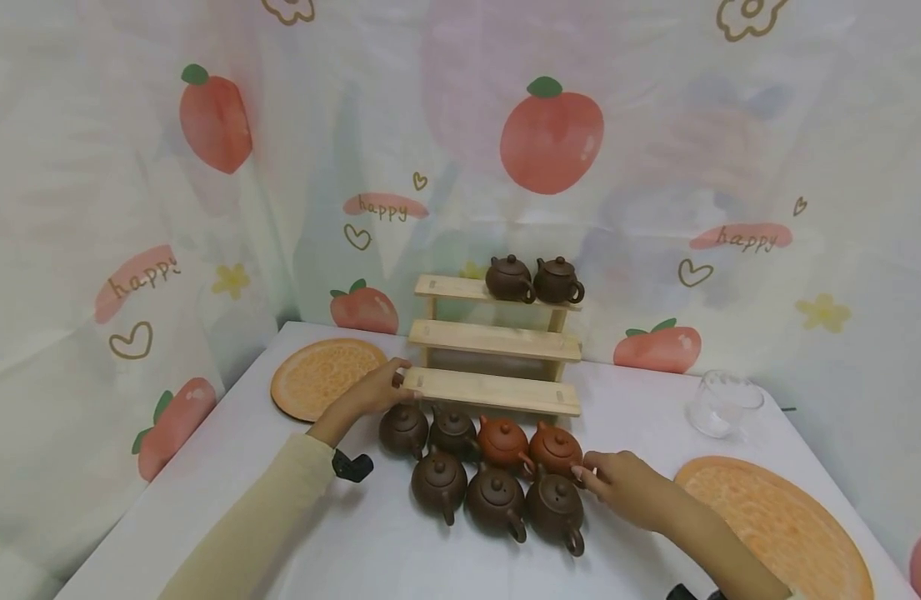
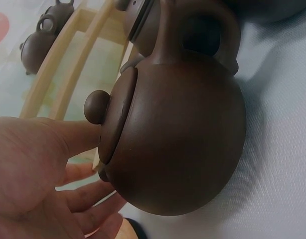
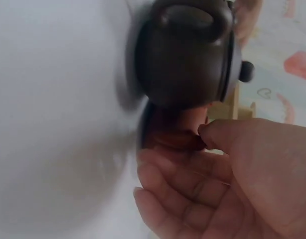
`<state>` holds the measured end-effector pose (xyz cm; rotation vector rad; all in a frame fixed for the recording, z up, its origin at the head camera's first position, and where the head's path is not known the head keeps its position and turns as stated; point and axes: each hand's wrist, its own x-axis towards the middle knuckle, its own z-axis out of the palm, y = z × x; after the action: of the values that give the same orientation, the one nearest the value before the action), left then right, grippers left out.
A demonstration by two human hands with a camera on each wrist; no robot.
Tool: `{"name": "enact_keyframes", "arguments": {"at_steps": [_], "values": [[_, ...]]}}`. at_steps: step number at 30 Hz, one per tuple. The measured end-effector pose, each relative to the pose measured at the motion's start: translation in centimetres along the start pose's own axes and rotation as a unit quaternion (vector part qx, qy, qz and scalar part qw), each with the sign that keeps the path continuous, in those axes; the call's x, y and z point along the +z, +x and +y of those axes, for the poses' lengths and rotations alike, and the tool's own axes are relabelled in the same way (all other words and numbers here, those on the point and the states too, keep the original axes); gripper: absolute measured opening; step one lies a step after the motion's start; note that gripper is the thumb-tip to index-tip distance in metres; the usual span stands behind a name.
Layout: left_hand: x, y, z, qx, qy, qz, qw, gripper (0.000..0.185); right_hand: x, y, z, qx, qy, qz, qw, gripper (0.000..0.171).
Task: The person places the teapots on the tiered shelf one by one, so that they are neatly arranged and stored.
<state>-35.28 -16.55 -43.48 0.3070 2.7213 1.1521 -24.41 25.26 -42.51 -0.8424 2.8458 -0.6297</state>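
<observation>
A white tabletop (image 1: 295, 517) stands before a peach-printed curtain. The left hand (image 1: 376, 387), fingers relaxed and holding nothing, rests at the left end of the three-step pale wooden rack (image 1: 498, 390), just above a dark brown clay teapot (image 1: 403, 429). The right hand (image 1: 618, 483), fingers loosely curled, touches a reddish-orange clay teapot (image 1: 555, 450) at the right of the cluster. Two dark teapots (image 1: 533, 280) sit on the top step.
</observation>
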Motion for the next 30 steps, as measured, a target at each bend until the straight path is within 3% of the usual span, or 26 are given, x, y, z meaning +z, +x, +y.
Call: {"name": "enact_keyframes", "arguments": {"at_steps": [5, 13, 30], "values": [[-0.1, -0.2, 0.3, 0.0, 0.005, 0.003, 1.0, 0.065, 1.2, 0.0, -0.1, -0.001, -0.038, 0.042, 0.998, 0.027], [0.1, 0.0, 0.0, 0.004, -0.006, 0.003, 1.0, 0.063, 2.2, 0.1, -0.4, 0.042, -0.062, 0.062, 0.995, 0.024], [0.2, -0.3, 0.1, -0.006, -0.004, 0.003, 1.0, 0.065, 3.4, -0.2, -0.4, 0.065, -0.037, 0.1, 0.992, 0.019]]}}
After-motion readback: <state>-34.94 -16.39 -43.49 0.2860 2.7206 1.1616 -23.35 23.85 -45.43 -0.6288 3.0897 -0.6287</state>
